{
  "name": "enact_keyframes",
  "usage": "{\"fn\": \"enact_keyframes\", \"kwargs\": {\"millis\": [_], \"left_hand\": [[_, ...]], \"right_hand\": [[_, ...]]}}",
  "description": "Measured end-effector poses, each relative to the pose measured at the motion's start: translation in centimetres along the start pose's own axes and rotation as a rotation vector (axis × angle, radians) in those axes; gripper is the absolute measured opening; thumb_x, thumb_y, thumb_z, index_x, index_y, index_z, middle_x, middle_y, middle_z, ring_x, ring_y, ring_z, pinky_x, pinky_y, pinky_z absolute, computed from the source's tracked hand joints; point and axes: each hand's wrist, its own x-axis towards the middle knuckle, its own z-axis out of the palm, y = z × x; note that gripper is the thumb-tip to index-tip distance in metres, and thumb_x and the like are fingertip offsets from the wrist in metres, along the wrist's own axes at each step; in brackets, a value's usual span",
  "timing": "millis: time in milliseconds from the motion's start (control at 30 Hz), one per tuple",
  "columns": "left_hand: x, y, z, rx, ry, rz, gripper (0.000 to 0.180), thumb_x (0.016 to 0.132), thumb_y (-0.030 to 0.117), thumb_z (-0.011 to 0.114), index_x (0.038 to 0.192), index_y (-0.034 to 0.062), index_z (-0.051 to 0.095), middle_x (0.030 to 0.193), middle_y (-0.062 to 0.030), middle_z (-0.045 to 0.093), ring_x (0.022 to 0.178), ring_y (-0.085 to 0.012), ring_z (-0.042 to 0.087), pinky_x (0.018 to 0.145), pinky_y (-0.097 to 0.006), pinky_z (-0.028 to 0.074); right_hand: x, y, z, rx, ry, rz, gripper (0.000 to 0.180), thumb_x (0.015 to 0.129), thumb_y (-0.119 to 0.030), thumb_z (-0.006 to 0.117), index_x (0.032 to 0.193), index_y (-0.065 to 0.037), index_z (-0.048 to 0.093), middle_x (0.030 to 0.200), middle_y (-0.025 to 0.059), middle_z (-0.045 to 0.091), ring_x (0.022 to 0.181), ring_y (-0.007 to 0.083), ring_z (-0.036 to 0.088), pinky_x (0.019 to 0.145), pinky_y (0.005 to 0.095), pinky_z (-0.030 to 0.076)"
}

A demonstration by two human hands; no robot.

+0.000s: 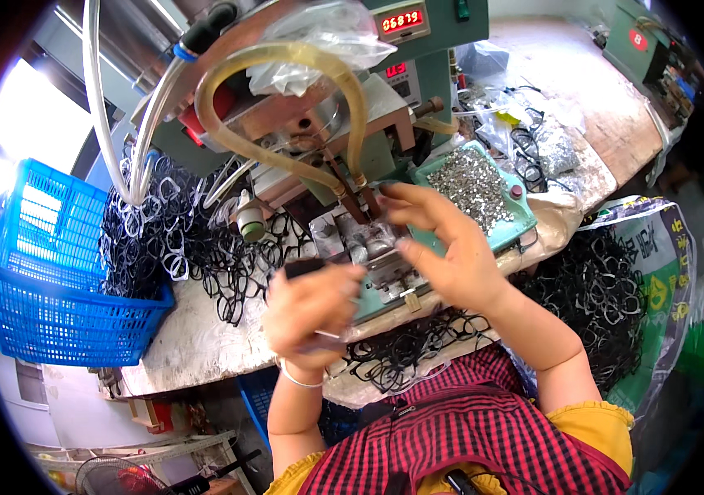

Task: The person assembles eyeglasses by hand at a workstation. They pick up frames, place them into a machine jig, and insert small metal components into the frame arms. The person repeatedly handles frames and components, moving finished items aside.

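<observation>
My left hand (309, 318), smeared by motion, is curled in front of the machine's left side. A dark edge and a thin shiny edge show beside its fingers, but I cannot make out what it holds. My right hand (455, 252) reaches over the metal fixture (373, 243) of a green bench press, its fingers and thumb apart. Its fingertips are close to the two dark prongs (360, 202) below a yellowish hose (358, 91). Whether they touch the fixture is hard to tell. Small black loop-shaped pieces (410, 342) lie along the table edge in front of me.
Right of the fixture is a green tray (525, 223) of small metal bits. Black and pale loops (170, 223) heap up at left, beside blue baskets (63, 322). A sack of black loops (595, 305) stands at right. Plastic bags (484, 62) and loops clutter the table behind the tray.
</observation>
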Motion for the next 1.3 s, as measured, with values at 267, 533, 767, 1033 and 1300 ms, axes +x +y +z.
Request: {"fn": "enact_keyframes", "kwargs": {"millis": [267, 533, 767, 1033, 1300], "left_hand": [[-0.5, -1.3, 2.8, 0.044, -0.173, 0.203, 0.022, 0.072, 0.008, 0.081, 0.094, 0.0091, 0.075, 0.100, -0.0082, 0.075, 0.084, -0.0318, 0.064, 0.082, -0.045, 0.053], [-1.1, -0.8, 2.7, 0.062, -0.178, 0.148, 0.024, 0.074, 0.008, 0.082, 0.097, 0.0088, 0.074, 0.102, -0.0088, 0.075, 0.092, -0.0328, 0.065, 0.088, -0.045, 0.052], [-8.3, 0.8, -1.3, 0.363, -0.097, -0.038, 0.029, 0.080, 0.009, 0.076, 0.108, 0.0035, 0.069, 0.113, -0.0183, 0.072, 0.106, -0.0363, 0.069, 0.097, -0.045, 0.051], [-12.7, -5.4, -8.8, 0.448, 0.386, -0.767, 0.019, 0.096, 0.006, 0.066, 0.114, 0.0009, 0.068, 0.112, -0.0080, 0.070, 0.104, -0.0176, 0.065, 0.091, -0.029, 0.051], [-7.6, -15.3, 0.5, 0.496, -0.110, -0.644, 0.084, 0.068, 0.020, 0.088, 0.136, -0.0029, 0.045, 0.125, -0.0242, 0.055, 0.117, -0.0419, 0.050, 0.102, -0.047, 0.041]], "right_hand": [[-0.7, 11.6, -9.3, -1.019, 0.231, -0.117, 0.014, 0.076, -0.014, 0.078, 0.089, -0.010, 0.076, 0.121, 0.0216, 0.066, 0.129, 0.0395, 0.053, 0.106, 0.0460, 0.044], [4.0, 12.5, -4.6, -1.067, 0.150, -0.206, 0.007, 0.077, -0.011, 0.073, 0.083, -0.009, 0.073, 0.115, 0.0099, 0.069, 0.122, 0.0307, 0.059, 0.088, 0.0432, 0.055], [0.1, 12.8, -7.7, -0.913, 0.241, -0.200, 0.013, 0.083, -0.009, 0.072, 0.095, -0.005, 0.075, 0.106, 0.0095, 0.074, 0.104, 0.0283, 0.067, 0.089, 0.0377, 0.053], [-0.5, 13.5, -8.2, -0.002, 0.452, 0.206, 0.017, 0.095, -0.007, 0.068, 0.110, -0.001, 0.073, 0.102, 0.0009, 0.072, 0.092, 0.0078, 0.062, 0.086, 0.0217, 0.047], [1.7, 9.6, -3.3, -0.091, 0.273, 0.205, 0.015, 0.091, -0.005, 0.070, 0.105, -0.001, 0.073, 0.096, 0.0001, 0.071, 0.084, 0.0063, 0.061, 0.076, 0.0212, 0.048]]}}
